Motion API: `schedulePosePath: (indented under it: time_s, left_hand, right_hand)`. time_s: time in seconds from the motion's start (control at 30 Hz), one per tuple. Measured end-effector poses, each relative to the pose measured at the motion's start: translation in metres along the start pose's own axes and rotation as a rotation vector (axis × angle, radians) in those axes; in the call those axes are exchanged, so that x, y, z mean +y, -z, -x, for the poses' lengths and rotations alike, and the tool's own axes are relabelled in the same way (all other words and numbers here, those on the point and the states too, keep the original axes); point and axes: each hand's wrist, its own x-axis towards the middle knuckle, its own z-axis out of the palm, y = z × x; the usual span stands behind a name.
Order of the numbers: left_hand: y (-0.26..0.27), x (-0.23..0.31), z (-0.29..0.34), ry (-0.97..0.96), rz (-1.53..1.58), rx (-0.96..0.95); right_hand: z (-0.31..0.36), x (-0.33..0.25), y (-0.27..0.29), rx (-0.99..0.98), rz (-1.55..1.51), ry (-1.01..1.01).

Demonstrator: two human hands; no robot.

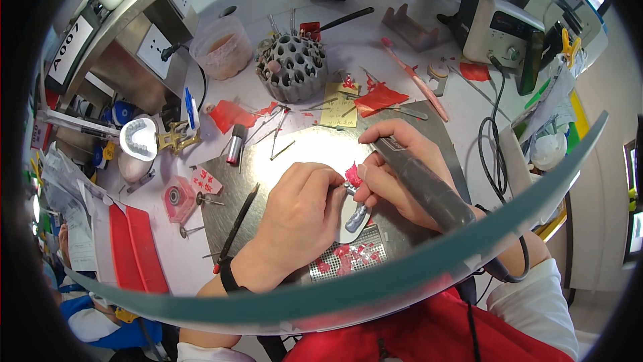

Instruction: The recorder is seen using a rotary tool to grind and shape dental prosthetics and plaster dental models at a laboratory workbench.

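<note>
My left hand (301, 211) is closed, its fingertips at the upper edge of a white dental cast (349, 229) with a shiny grey part on it. My right hand (408, 181) is closed around a dark rotary handpiece (425, 184), which slants across the palm. The fingertips of both hands meet at a crumpled pink-red wax piece (353, 174) above the cast. What lies right between the fingers is partly hidden. Below the cast sits a perforated metal grid (348, 258) with pink wax scraps on it, over a metal plate (295, 154).
A grey bur holder (293, 67) and a translucent cup (222, 47) stand behind. Rightward are a pink toothbrush (418, 84) and a control box (499, 30). A cast on an articulator (139, 139), a black pencil (240, 221) and a red tray (137, 248) lie left. A teal curved edge (321, 305) crosses low.
</note>
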Motion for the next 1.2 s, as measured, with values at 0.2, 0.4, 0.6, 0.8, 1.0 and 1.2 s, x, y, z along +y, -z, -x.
schedulePosePath:
  time_s: [0.2, 0.4, 0.6, 0.8, 1.0, 1.2]
  left_hand:
    - [0.007, 0.005, -0.004, -0.013, 0.051, 0.073]
    - [0.011, -0.001, -0.006, -0.142, 0.039, 0.156]
    - [0.015, -0.001, -0.007, 0.24, 0.499, 0.057]
    - [0.016, 0.002, -0.009, 0.342, 0.528, 0.006]
    - [0.007, -0.004, 0.001, 0.092, 0.118, -0.063]
    - [-0.003, 0.0, -0.002, 0.034, 0.013, 0.005]
  right_hand:
    - [-0.001, -0.005, 0.0, 0.038, -0.086, -0.089]
    - [0.002, -0.014, 0.005, 0.015, -0.269, -0.133]
    - [-0.003, -0.021, 0.003, -0.083, 0.047, 0.089]
    - [-0.002, -0.016, 0.004, -0.004, 0.022, 0.066]
    - [-0.002, -0.008, -0.003, 0.003, -0.072, -0.067]
    - [-0.002, -0.004, -0.001, -0.002, -0.059, -0.038]
